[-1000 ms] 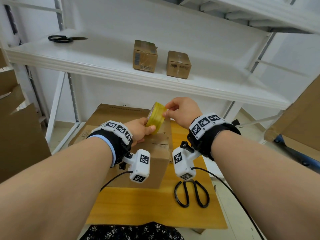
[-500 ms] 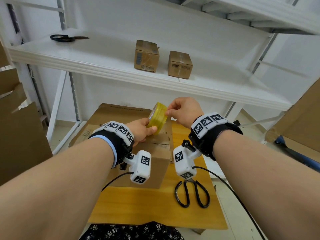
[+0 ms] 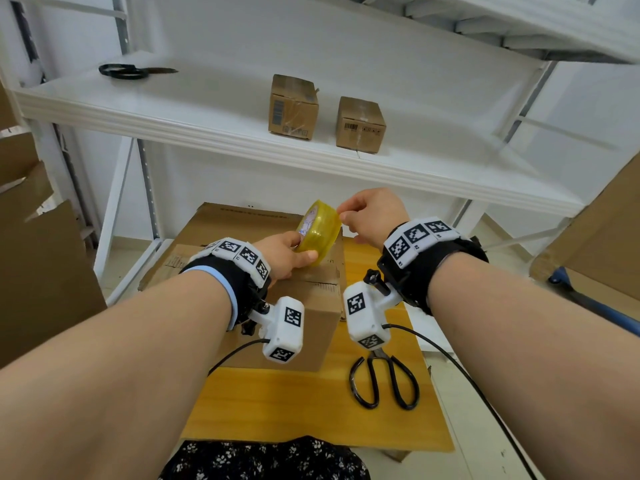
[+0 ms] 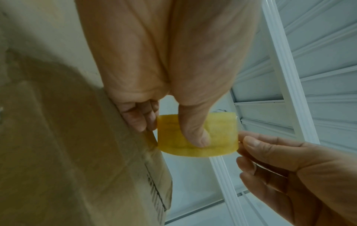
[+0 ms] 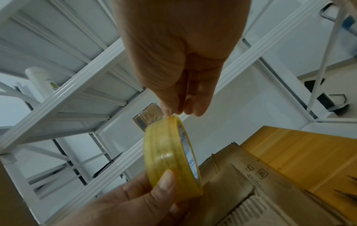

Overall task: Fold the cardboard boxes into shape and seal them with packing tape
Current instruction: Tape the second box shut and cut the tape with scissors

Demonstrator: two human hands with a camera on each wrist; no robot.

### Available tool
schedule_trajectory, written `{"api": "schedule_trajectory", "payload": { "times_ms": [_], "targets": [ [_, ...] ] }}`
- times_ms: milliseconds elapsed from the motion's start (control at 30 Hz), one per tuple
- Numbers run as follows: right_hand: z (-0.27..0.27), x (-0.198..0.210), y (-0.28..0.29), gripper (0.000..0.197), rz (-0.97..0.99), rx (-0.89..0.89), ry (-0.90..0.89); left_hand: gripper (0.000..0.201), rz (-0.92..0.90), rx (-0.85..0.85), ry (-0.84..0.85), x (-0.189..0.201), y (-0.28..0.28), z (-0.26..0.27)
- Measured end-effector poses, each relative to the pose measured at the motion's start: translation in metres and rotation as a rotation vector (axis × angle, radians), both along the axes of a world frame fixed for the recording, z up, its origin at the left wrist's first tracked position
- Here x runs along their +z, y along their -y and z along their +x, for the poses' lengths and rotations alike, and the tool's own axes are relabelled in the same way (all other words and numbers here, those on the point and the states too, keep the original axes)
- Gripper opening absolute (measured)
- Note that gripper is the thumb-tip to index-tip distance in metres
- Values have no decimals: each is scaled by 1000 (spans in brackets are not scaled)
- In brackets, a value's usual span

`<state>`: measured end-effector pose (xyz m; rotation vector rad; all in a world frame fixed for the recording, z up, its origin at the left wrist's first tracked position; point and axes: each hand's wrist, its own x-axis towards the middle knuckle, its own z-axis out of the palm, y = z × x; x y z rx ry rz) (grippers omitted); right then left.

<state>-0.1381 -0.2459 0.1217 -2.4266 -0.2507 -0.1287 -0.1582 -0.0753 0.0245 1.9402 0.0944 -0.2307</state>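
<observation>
In left hand (image 3: 287,252): tape roll (image 3: 319,227)

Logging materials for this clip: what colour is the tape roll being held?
The tape roll is translucent yellow with a white printed inner core, clearest in the right wrist view.

Scissors (image 3: 382,381) lie on the table (image 3: 294,410), right of the box (image 3: 308,306).

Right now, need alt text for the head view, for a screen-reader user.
A person's left hand holds a yellow roll of packing tape above a cardboard box on a wooden table, while the right hand pinches at the roll's upper edge. Black scissors lie beside the box; two small boxes sit on a white shelf behind.
</observation>
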Motion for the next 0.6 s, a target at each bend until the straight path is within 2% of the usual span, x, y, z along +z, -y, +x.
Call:
{"api": "schedule_trajectory", "payload": {
  "times_ms": [133, 267, 333, 533, 600],
  "targets": [
    [-5, 2, 1, 13, 91, -35, -59, 51, 12, -18, -3, -2, -1, 2],
    [-9, 5, 2, 13, 97, -52, -89, 45, 42, -42, -4, -2, -1, 3],
    [-10, 6, 3, 13, 87, -59, -107, 52, 52, -48, -11, -2, -1, 2],
    [-12, 11, 6, 15, 65, -63, -146, 89, 90, -42, -3, -9, -3, 8],
    [-13, 12, 5, 16, 43, -63, -124, 93, 99, -45, 2, -10, -4, 10]
  ]
}}
